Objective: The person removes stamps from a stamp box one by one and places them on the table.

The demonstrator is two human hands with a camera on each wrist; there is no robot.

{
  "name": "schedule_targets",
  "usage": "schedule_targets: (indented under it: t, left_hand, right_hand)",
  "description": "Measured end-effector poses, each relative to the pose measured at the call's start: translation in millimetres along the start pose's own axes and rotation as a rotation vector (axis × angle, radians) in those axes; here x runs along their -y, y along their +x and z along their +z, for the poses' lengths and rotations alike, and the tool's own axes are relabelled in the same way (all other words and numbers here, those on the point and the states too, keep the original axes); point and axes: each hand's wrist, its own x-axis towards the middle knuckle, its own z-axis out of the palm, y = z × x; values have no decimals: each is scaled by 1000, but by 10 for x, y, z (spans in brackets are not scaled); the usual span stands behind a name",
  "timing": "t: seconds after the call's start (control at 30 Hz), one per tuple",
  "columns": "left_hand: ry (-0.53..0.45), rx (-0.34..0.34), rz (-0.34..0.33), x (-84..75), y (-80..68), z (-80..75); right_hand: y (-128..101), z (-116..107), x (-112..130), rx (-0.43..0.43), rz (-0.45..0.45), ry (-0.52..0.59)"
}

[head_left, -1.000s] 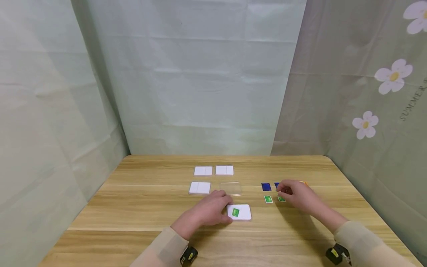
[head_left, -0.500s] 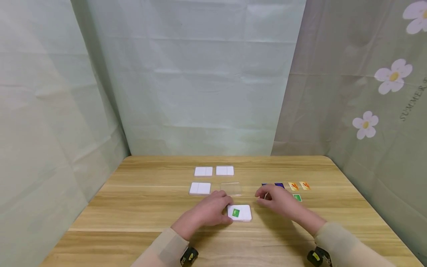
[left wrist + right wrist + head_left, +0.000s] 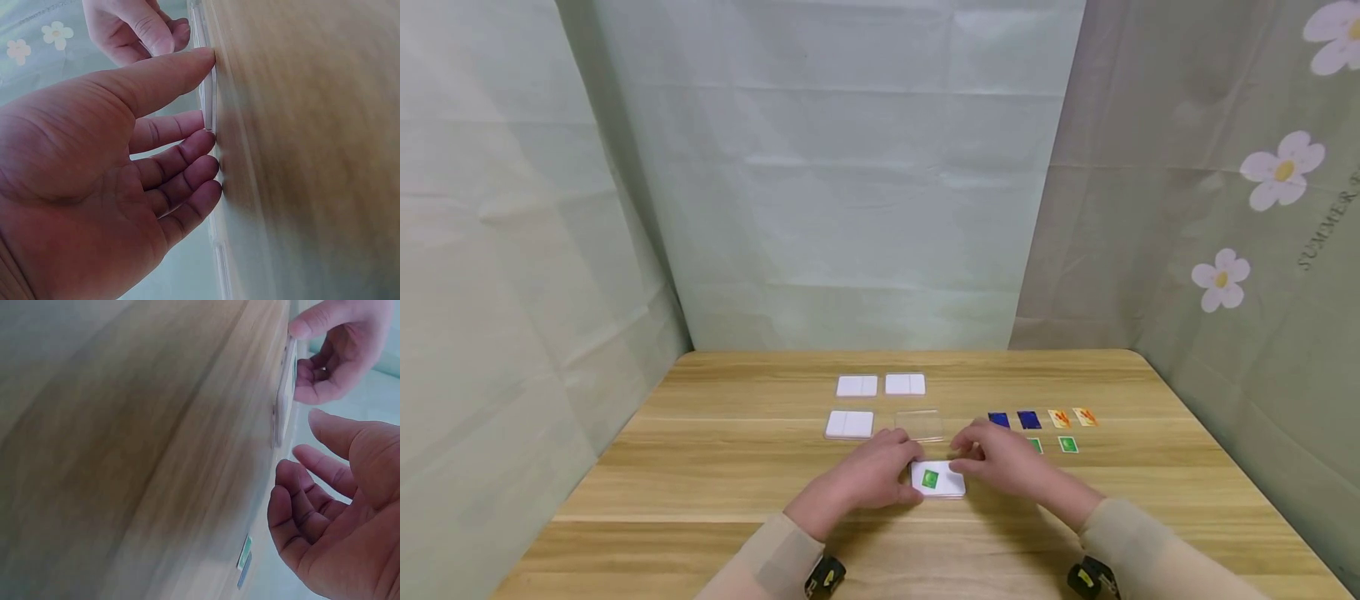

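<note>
A white rounded card [image 3: 952, 477] bearing a small green square tile [image 3: 930, 478] lies on the table near the middle. Its edge looks layered in the right wrist view. My left hand [image 3: 872, 469] grips its left end, thumb at the near edge and fingers at the far edge. The left wrist view shows that thumb and those fingers [image 3: 187, 178] resting against the edge. My right hand [image 3: 1000, 457] hovers by the card's right end, its thumb tip over the far right corner. In the right wrist view, its fingers [image 3: 284, 515] are loosely curled, thumb apart, nothing visible between them.
Beyond lie white cards [image 3: 857, 385], [image 3: 905, 383], [image 3: 850, 423] in clear holders and a clear plate [image 3: 919, 424]. To the right are blue tiles [image 3: 1029, 420], orange tiles [image 3: 1059, 418] and green tiles [image 3: 1067, 444]. Fabric hangs behind the wooden table [image 3: 715, 467].
My right hand has moved left from over the tiles to the right end of the white card, uncovering the orange tiles and right-hand green tiles. My left hand has stayed put.
</note>
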Motion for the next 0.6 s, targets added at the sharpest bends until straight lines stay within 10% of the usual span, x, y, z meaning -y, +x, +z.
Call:
schedule_targets:
  t: [0.6]
  left_hand:
    - [5, -7, 12, 7, -3, 5]
  right_hand:
    - [54, 128, 148, 47, 16, -59]
